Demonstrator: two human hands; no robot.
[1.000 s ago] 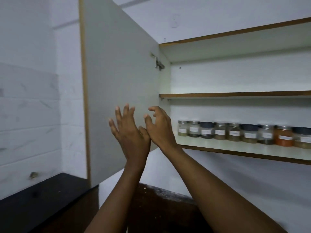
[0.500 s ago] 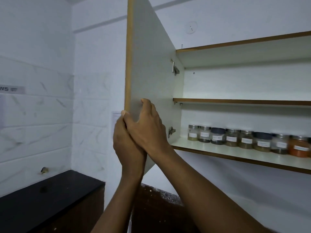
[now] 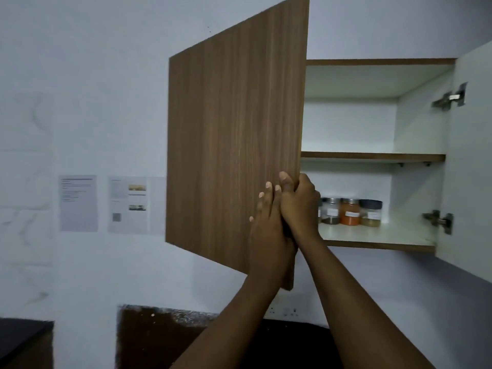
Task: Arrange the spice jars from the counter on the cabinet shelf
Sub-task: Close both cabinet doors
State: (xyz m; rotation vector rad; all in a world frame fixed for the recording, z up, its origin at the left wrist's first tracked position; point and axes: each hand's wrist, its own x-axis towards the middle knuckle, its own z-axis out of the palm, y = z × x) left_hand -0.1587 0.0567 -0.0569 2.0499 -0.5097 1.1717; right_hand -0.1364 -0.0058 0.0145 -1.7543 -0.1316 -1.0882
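My two hands meet on the free edge of the left door (image 3: 234,145), a brown wood-grain panel that fills the middle of the frame and stands half turned across the cabinet. My left hand (image 3: 267,225) lies flat on the outer face of the door, fingers straight and pointing up, so it is open and grips nothing. My right hand (image 3: 299,203) is curled around the door edge, the thumb on the front side and the other fingers hidden behind the panel. The two hands touch each other. To the right of the door I see the lower shelf (image 3: 378,242) of the cabinet, and three jars (image 3: 351,212) stand on it in a row, close together: one with dark contents, one orange, one yellowish with a dark lid. More jars may be behind the door; I cannot tell. The upper shelf (image 3: 372,156) is above them. The right door (image 3: 471,161) is open at the right edge of the frame, with two metal hinges (image 3: 450,97). Two printed sheets (image 3: 103,203) hang on the wall at centre left. The dark desk (image 3: 24,339) shows at lower left.
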